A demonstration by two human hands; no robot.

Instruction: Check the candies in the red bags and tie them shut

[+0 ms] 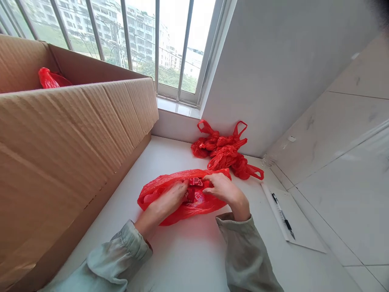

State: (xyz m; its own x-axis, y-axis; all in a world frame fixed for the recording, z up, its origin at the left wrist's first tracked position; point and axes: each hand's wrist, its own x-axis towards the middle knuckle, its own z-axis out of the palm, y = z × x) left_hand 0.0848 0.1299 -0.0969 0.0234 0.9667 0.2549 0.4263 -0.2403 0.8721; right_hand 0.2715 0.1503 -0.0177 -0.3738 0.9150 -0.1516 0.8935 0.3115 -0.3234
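A red plastic bag (170,217) lies on the white surface with its mouth spread wide, and both hands reach into it. Inside are small dark-red packets (190,195) with pale printing, and a pinkish wrapped piece (199,198) shows beside them. My left hand (170,198) comes in from the left, fingers curled and closed at the end of a red packet (196,181); part of its fingertips is hidden. On the other side, my right hand (223,188) has thumb and fingers apart, fingertips close to the same packet's right end.
Several knotted red bags (225,152) are heaped by the wall behind. A big cardboard box (75,142) stands at left, with a red bag (50,79) inside. To the right, a black pen (283,215) lies on white paper (304,227). A barred window (170,91) is behind.
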